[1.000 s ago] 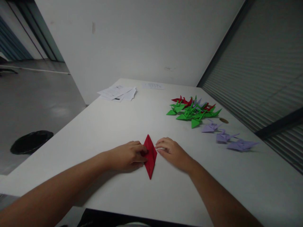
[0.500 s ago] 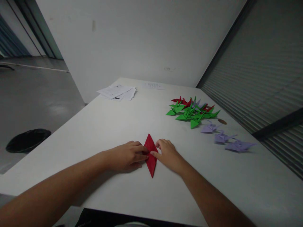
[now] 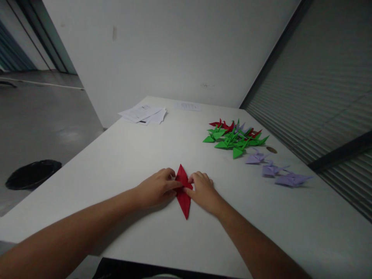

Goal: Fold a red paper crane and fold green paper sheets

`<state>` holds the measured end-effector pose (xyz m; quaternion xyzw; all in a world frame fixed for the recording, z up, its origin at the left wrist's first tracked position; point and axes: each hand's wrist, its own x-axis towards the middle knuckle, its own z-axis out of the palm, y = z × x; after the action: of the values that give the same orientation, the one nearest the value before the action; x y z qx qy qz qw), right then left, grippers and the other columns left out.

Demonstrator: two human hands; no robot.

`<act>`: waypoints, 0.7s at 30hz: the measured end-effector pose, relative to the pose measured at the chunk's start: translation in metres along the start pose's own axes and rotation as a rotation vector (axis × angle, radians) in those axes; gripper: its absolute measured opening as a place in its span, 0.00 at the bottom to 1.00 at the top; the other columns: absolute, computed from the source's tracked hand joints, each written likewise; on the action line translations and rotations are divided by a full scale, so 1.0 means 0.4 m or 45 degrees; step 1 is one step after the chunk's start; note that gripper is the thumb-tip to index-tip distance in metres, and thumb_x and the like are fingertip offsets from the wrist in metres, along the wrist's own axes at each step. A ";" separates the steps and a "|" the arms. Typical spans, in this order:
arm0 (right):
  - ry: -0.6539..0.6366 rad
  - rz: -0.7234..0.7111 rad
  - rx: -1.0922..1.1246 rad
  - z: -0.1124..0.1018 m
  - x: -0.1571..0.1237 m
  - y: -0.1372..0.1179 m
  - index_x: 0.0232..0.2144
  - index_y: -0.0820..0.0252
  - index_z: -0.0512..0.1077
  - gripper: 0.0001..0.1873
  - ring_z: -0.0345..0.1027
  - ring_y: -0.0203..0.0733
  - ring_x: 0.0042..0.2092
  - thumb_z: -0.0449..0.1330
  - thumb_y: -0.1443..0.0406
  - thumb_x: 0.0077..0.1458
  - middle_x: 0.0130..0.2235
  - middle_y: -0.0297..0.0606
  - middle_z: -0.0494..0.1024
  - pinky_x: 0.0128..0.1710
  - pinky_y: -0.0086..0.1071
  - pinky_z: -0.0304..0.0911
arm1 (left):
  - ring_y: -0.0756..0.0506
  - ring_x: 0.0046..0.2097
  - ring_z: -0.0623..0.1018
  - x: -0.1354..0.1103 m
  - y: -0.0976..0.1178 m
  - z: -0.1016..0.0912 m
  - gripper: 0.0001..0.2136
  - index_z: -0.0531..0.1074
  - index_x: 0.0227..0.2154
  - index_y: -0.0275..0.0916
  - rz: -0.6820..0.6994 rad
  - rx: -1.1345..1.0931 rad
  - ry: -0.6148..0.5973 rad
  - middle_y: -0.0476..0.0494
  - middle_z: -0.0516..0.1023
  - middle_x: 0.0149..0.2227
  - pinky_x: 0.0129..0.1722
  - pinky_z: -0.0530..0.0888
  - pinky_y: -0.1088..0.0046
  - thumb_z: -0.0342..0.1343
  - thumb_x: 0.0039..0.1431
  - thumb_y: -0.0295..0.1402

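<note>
A red folded paper (image 3: 183,200), long and diamond-shaped, lies flat on the white table (image 3: 139,155) in front of me. My left hand (image 3: 157,188) rests on its left side, fingertips pressing the paper near the middle. My right hand (image 3: 202,190) lies on its right side, fingers curled and pinching the paper's edge at the middle. Both hands meet over the centre, so only the top and bottom tips of the paper show.
A pile of green, red and purple paper cranes (image 3: 235,137) sits at the right back. Three purple cranes (image 3: 271,169) lie in a row nearer the right edge. White sheets (image 3: 143,113) lie at the far left. A black bin (image 3: 30,174) stands on the floor.
My right hand has slid left onto the red paper and its fingers have closed on the edge. My left hand has edged forward a little. The paper stays in place.
</note>
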<state>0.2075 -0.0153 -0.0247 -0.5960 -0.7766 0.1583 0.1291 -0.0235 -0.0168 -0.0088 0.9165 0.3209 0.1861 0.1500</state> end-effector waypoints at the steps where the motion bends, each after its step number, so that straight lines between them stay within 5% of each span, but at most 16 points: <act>1: 0.001 0.002 0.004 0.000 0.000 0.000 0.37 0.57 0.70 0.12 0.66 0.53 0.49 0.69 0.63 0.55 0.45 0.42 0.76 0.46 0.42 0.56 | 0.39 0.48 0.75 0.002 -0.004 0.009 0.12 0.76 0.50 0.40 -0.081 -0.023 0.044 0.35 0.73 0.49 0.49 0.75 0.60 0.58 0.65 0.30; 8: -0.002 -0.031 0.067 -0.008 -0.003 -0.007 0.35 0.56 0.68 0.14 0.66 0.50 0.47 0.71 0.65 0.53 0.43 0.38 0.76 0.44 0.39 0.54 | 0.36 0.48 0.74 0.030 0.000 0.045 0.22 0.69 0.50 0.38 -0.371 -0.018 0.137 0.37 0.75 0.47 0.48 0.74 0.54 0.68 0.54 0.37; 15: 0.008 -0.056 0.193 -0.012 -0.005 -0.011 0.35 0.55 0.65 0.17 0.67 0.46 0.44 0.70 0.70 0.49 0.39 0.34 0.75 0.44 0.37 0.54 | 0.34 0.50 0.74 0.041 -0.007 0.071 0.35 0.63 0.61 0.36 -0.360 -0.028 0.135 0.33 0.75 0.50 0.52 0.71 0.49 0.69 0.52 0.39; 21: 0.037 -0.112 0.578 0.001 -0.003 -0.005 0.36 0.53 0.63 0.18 0.68 0.42 0.41 0.64 0.75 0.47 0.39 0.32 0.73 0.42 0.36 0.63 | 0.31 0.54 0.73 0.041 -0.012 0.078 0.44 0.56 0.66 0.33 -0.381 -0.066 0.168 0.28 0.74 0.55 0.54 0.71 0.45 0.70 0.49 0.39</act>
<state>0.2060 -0.0171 -0.0244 -0.5195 -0.7444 0.3144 0.2779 -0.0007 -0.0076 -0.0343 0.8401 0.4579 0.2297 0.1784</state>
